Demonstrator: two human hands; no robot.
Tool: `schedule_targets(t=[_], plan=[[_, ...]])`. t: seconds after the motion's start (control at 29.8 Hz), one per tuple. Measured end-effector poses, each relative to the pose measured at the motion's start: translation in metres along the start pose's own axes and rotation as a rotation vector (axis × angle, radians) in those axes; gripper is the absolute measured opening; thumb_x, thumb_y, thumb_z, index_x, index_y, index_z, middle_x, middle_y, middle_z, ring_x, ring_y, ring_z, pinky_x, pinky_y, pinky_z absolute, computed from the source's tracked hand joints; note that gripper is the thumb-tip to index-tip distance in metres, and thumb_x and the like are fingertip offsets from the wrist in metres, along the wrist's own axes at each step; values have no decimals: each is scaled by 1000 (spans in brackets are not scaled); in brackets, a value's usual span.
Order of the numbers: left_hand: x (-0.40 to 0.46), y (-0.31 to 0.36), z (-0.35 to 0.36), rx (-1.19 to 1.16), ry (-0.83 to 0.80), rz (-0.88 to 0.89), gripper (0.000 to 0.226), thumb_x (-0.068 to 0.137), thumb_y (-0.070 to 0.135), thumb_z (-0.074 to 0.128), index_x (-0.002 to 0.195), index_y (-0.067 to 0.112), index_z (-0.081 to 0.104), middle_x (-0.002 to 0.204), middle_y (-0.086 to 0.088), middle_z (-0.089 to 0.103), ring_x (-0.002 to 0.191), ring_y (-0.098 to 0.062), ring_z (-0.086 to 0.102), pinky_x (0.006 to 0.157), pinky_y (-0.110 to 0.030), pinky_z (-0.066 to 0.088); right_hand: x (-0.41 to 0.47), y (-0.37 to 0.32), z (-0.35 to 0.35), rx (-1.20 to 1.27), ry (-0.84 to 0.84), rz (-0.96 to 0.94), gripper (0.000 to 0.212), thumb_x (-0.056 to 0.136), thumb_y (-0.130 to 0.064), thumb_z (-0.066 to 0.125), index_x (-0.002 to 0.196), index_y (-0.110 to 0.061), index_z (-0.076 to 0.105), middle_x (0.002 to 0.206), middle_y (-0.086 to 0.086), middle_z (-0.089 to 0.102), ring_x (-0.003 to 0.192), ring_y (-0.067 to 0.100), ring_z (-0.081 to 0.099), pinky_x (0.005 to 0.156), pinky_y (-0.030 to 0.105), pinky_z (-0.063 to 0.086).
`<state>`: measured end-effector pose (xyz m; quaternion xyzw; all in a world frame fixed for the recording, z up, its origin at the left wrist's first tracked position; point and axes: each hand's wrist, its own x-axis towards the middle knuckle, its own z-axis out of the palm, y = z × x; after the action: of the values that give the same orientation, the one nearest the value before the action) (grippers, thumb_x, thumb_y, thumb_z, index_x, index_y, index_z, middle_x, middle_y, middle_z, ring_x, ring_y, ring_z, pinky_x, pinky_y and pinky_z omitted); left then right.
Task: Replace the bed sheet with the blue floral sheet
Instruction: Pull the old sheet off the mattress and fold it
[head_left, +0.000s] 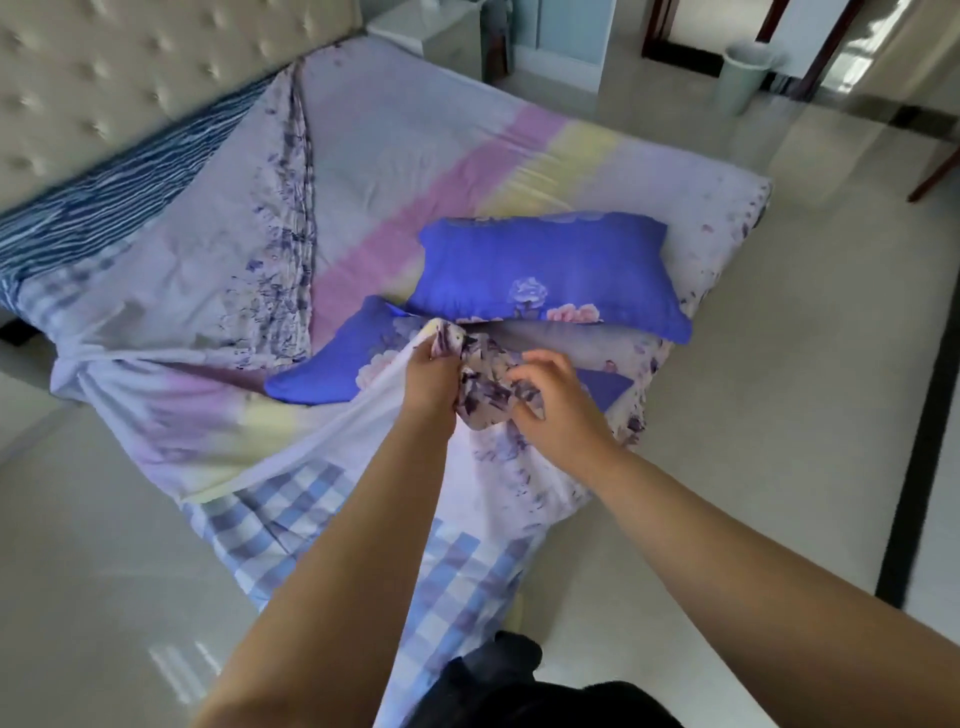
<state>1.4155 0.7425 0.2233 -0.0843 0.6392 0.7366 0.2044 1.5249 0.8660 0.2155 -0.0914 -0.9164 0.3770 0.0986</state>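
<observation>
A pale lilac bed sheet (395, 156) with pink and yellow bands and purple floral edges covers the bed. Its near corner is pulled up off the mattress, baring a blue checked layer (291, 514) beneath. My left hand (431, 376) grips a bunched corner of this sheet. My right hand (558, 400) holds the crumpled floral edge beside it, fingers curled into the cloth. Two blue floral pillows lie on the bed: one (550, 275) just beyond my hands, the other (337, 364) partly under the lifted sheet.
A tufted cream headboard (130, 73) stands at the upper left, with a dark blue striped cloth (104, 208) below it. A pale waste bin (745, 78) and dark wooden furniture legs (935, 171) stand on the glossy tiled floor at the far right.
</observation>
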Motion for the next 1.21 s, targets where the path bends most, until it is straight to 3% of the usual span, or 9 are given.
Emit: schedule_targets(t=[0.13, 0.2, 0.27, 0.34, 0.47, 0.67, 0.8, 1.01, 1.21], plan=[[57, 38, 7, 380, 254, 270, 51, 85, -5, 42, 133, 12, 47, 102, 0, 58, 93, -20, 57, 80, -27, 45, 45, 35, -24, 136, 201, 217, 18, 89, -8, 57, 107, -11, 60, 116, 7, 50, 86, 10, 54, 80, 23, 45], [79, 30, 10, 912, 39, 264, 63, 87, 10, 56, 145, 10, 32, 125, -7, 53, 117, -23, 50, 93, -27, 35, 60, 65, -32, 143, 163, 319, 17, 91, -7, 54, 106, -13, 60, 116, 5, 53, 86, 10, 52, 78, 19, 39], [87, 10, 23, 1396, -325, -27, 82, 90, 24, 61, 150, 4, 9, 153, -18, 22, 141, -33, 23, 106, -28, 21, 73, 98, -40, 169, 87, 409, 18, 92, -9, 52, 107, -16, 59, 114, 2, 57, 91, 13, 56, 81, 22, 40], [97, -14, 49, 1577, -481, -221, 87, 94, 30, 57, 149, -1, -3, 157, -17, 9, 144, -31, 17, 110, -28, 12, 84, 135, -52, 174, 19, 470, 17, 93, -11, 51, 106, -17, 59, 110, -1, 60, 95, 17, 59, 84, 26, 43], [129, -35, 150, 1452, -330, -207, 60, 95, 34, 52, 145, 9, 31, 143, -14, 44, 129, -30, 45, 106, -37, 36, 111, 217, -96, 178, -34, 546, 23, 91, -13, 54, 79, -32, 55, 93, -1, 65, 83, 23, 63, 82, 42, 52], [163, -69, 335, 1304, -477, -116, 49, 99, 30, 48, 142, 8, 39, 148, -12, 39, 133, -25, 40, 103, -24, 25, 158, 337, -231, 74, -171, 607, 17, 91, -12, 53, 78, -22, 57, 82, 8, 65, 79, 26, 62, 77, 32, 48], [181, -76, 432, 1088, -391, -60, 36, 97, 25, 50, 130, 11, 53, 132, -6, 55, 121, -23, 51, 96, -25, 35, 191, 405, -308, 41, -172, 683, 23, 92, -14, 52, 70, -21, 52, 90, 17, 68, 84, 35, 64, 82, 44, 52], [232, -78, 516, 986, -360, -90, 29, 96, 18, 48, 122, 14, 60, 121, -4, 62, 110, -25, 57, 87, -25, 42, 235, 467, -360, 229, -99, 802, 13, 95, -10, 48, 87, -12, 58, 78, 4, 63, 58, 15, 58, 53, 22, 41], [335, -78, 596, 1003, -313, -95, 27, 94, 16, 52, 118, 10, 62, 117, -8, 64, 107, -28, 59, 86, -28, 44, 313, 548, -391, 415, -52, 983, 17, 96, -9, 48, 81, -13, 56, 75, 4, 62, 59, 17, 57, 57, 25, 42]])
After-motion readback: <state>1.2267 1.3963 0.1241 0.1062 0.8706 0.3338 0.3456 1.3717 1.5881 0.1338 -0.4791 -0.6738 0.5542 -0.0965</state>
